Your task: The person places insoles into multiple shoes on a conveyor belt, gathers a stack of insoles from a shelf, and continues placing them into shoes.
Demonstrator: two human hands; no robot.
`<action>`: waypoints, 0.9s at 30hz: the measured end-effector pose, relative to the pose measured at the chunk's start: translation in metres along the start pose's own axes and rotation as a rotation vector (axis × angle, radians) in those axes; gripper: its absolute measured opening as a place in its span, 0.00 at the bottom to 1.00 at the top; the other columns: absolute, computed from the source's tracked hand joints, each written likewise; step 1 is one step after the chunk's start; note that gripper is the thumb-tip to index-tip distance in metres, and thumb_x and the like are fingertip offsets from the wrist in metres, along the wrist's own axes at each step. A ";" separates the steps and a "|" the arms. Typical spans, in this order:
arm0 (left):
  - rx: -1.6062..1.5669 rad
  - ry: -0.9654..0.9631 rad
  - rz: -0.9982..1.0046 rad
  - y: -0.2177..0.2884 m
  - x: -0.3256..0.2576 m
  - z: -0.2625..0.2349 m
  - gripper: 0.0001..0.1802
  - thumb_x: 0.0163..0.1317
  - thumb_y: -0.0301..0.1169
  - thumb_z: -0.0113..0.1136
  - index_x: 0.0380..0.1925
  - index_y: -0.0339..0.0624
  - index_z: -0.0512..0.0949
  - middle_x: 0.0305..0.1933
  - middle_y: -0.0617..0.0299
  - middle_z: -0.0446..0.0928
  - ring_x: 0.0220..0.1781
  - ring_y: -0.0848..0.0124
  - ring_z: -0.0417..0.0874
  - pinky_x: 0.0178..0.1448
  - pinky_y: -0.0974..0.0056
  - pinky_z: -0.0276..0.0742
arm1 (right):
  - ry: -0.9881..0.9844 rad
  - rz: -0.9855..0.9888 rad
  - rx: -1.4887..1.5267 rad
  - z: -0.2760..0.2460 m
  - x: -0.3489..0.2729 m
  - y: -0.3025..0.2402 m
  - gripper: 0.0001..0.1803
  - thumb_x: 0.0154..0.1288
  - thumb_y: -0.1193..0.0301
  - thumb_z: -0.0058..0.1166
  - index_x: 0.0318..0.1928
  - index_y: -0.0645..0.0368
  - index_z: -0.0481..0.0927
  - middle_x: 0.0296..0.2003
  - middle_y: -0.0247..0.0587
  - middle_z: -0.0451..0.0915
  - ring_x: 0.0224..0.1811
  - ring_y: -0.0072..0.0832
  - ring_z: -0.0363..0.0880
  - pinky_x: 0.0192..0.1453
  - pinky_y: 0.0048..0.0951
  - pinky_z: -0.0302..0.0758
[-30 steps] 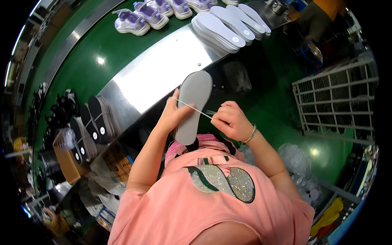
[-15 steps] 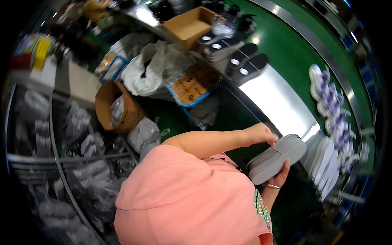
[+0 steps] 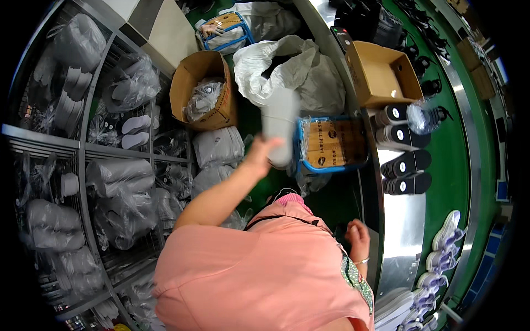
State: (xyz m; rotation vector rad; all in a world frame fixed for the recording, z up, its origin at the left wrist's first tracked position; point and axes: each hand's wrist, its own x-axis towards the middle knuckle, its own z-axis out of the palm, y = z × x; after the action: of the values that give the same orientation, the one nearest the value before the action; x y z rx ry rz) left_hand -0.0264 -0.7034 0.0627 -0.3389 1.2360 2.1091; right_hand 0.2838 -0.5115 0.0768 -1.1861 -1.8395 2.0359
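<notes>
My left hand (image 3: 261, 158) is closed on the near end of a bundle of grey insoles (image 3: 280, 124), blurred by motion. The bundle is held out in front of my body, between the carton on the left and the blue crate. Beside the edge of the metal bench on my right, my right hand (image 3: 358, 238) has its fingers curled in, and I see nothing in it. A bracelet (image 3: 361, 261) circles that wrist.
To the left stands a metal rack (image 3: 83, 149) with bagged grey insoles. A carton (image 3: 229, 105), a white sack (image 3: 317, 83) and a blue crate (image 3: 298, 160) are ahead. The bench (image 3: 403, 220) bears an open box (image 3: 359, 71), black insoles (image 3: 422, 160) and, lower, grey insoles (image 3: 392, 309). Purple-white shoes (image 3: 441, 259) stand beyond.
My view has swung left. The insole bundle has moved from over the bench edge to in front of me, now in my left hand alone; my right hand has let go of it.
</notes>
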 end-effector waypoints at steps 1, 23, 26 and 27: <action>-0.038 0.201 0.084 0.015 0.026 -0.031 0.25 0.41 0.29 0.62 0.43 0.37 0.69 0.40 0.58 0.73 0.41 0.67 0.74 0.47 0.61 0.71 | -0.014 0.139 -0.058 -0.009 -0.001 0.026 0.12 0.58 0.73 0.48 0.43 0.63 0.71 0.32 0.33 0.73 0.28 0.18 0.68 0.30 0.17 0.66; 1.924 -1.118 -0.606 -0.073 0.074 -0.129 0.05 0.37 0.29 0.56 0.08 0.46 0.72 0.19 0.56 0.74 0.24 0.61 0.74 0.29 0.58 0.67 | -0.004 0.900 0.368 0.002 -0.155 0.051 0.19 0.53 0.73 0.52 0.47 0.64 0.70 0.40 0.34 0.75 0.39 0.21 0.73 0.43 0.22 0.70; 1.820 -0.744 -0.672 -0.093 0.093 -0.088 0.05 0.38 0.30 0.55 0.10 0.45 0.72 0.19 0.57 0.74 0.24 0.62 0.74 0.30 0.60 0.67 | -0.184 0.844 0.506 0.004 -0.182 0.061 0.19 0.53 0.73 0.52 0.47 0.64 0.70 0.41 0.34 0.75 0.39 0.21 0.73 0.44 0.22 0.70; 1.827 -0.737 -0.620 -0.098 0.101 -0.065 0.05 0.39 0.30 0.55 0.10 0.45 0.72 0.19 0.57 0.74 0.24 0.63 0.74 0.30 0.60 0.67 | -0.198 0.813 0.567 0.006 -0.193 0.067 0.19 0.53 0.73 0.52 0.47 0.64 0.70 0.41 0.34 0.75 0.40 0.21 0.73 0.44 0.22 0.70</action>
State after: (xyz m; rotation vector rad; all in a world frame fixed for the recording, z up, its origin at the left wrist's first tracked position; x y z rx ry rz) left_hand -0.0445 -0.6846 -0.0901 0.7122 1.6561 0.0206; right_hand 0.4361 -0.6460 0.1024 -1.7388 -0.7146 2.8808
